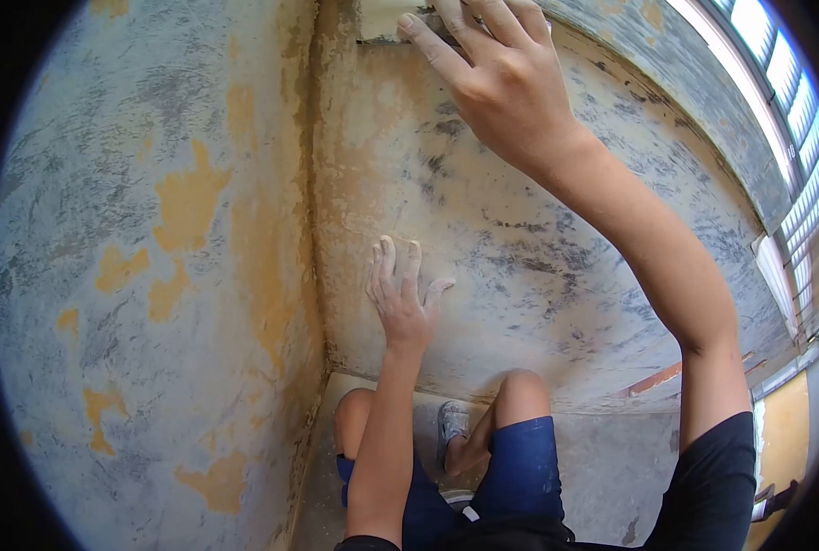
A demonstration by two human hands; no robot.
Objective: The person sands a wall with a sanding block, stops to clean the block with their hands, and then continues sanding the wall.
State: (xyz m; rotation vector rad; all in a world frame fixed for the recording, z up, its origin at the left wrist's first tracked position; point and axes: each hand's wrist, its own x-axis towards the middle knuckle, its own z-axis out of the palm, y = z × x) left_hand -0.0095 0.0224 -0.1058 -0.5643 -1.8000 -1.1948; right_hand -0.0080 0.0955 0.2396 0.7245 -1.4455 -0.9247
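Observation:
At the top of the head view, my right hand point(510, 69) reaches up along the wall, fingers bent over a flat, pale scraper blade point(384, 20). The blade lies against the wall close to the inner corner, and its upper part is cut off by the frame. Lower down, my left hand point(404, 298) rests on the patchy beige wall point(483, 248) with its dusty fingers spread and nothing in them. Dark smudges mark this wall to the right of both hands.
A grey wall point(88, 230) with yellow patches meets the beige one at a vertical corner point(316, 202). My bent knees point(523, 395) are close to the wall above the grey floor point(611, 459). A raised grey band point(685, 101) curves along the upper right.

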